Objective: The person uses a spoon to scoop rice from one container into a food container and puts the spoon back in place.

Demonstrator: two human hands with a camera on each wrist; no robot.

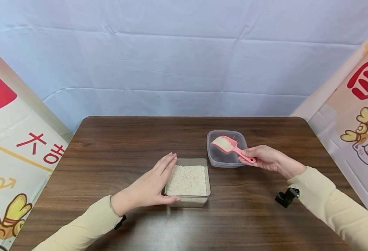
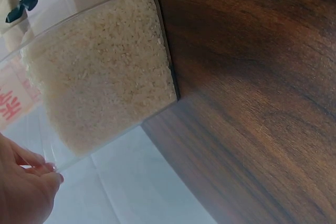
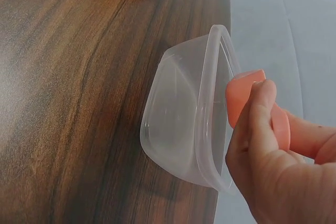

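My right hand [image 1: 263, 158] grips the handle of a pink scoop [image 1: 239, 152], whose bowl carries white rice [image 1: 224, 143]. The scoop is over a clear plastic container [image 1: 213, 159] with a rounded rim; in the right wrist view the container's walls [image 3: 173, 114] look bare. My left hand [image 1: 150, 184] rests against the left side of a clear square box [image 1: 188, 201] filled with rice [image 1: 187, 179], fingers extended along its rim and thumb at the near edge. In the left wrist view the fingertips [image 2: 50, 167] touch the box's rim.
Both containers stand on a dark wood-grain table [image 1: 124, 139], the square box nearer and to the left. A pale cloth backdrop [image 1: 171, 62] hangs behind the far edge. Printed banners [image 1: 359, 139] flank both sides. A black wrist camera [image 1: 287, 197] hangs under the right sleeve.
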